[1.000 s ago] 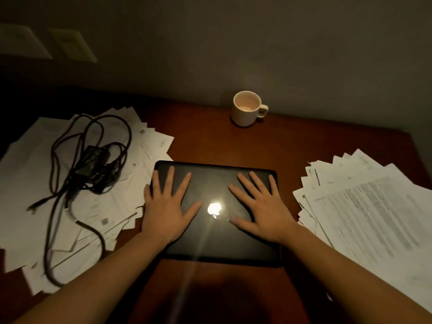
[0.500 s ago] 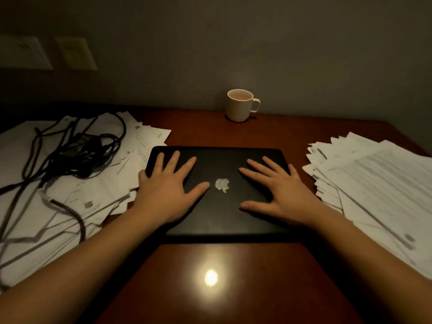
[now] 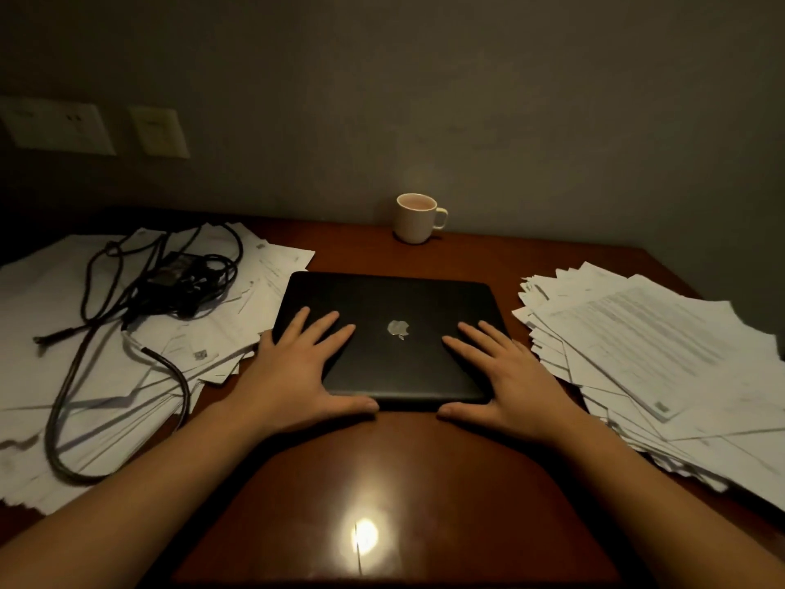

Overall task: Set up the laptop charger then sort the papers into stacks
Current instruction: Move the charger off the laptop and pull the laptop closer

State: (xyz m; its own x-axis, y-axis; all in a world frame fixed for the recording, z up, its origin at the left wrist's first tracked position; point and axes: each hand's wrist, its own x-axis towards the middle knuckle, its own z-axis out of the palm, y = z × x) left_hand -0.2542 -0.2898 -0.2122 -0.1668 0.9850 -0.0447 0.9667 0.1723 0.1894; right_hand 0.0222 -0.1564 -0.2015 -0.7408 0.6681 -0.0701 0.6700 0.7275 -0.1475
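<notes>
A closed black laptop [image 3: 395, 308] lies flat in the middle of the wooden desk [image 3: 382, 482]. My left hand [image 3: 297, 371] rests on its near left corner with straight fingers on the lid and the thumb along the front edge. My right hand [image 3: 509, 376] lies the same way on the near right corner. The black charger brick [image 3: 174, 269] with its tangled cable [image 3: 76, 376] sits on a loose spread of papers [image 3: 127, 354] at the left. A second messy pile of papers [image 3: 654, 359] lies at the right.
A cream mug [image 3: 418, 217] stands at the back of the desk against the wall. Two wall plates, one a socket [image 3: 55, 125] and one beside it [image 3: 159, 131], are on the wall at the upper left. A lamp glare [image 3: 365, 535] shines on the near desk.
Both hands have slid back from the middle of the lid to its near corners, thumbs now at the front edge. The view has tilted upward, showing more wall.
</notes>
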